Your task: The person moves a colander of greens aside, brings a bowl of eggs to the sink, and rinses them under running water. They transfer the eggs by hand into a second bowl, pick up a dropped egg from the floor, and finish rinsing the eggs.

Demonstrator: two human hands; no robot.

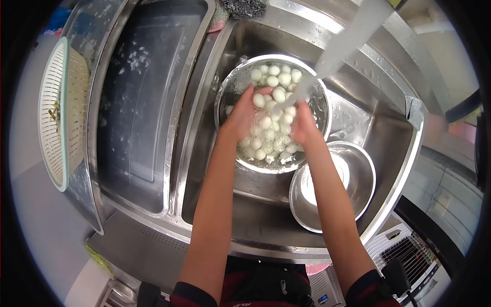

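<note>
While half-open, hands [242, 114] around white balls [265, 123].

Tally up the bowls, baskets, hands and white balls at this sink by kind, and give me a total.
Bowls: 2 (large bowl, small bowl)
Baskets: 1 (basket)
Hands: 2 (left hand, right hand)
Total: 5, without the white balls, which overlap under splashing water and can't be counted reliably.
</note>
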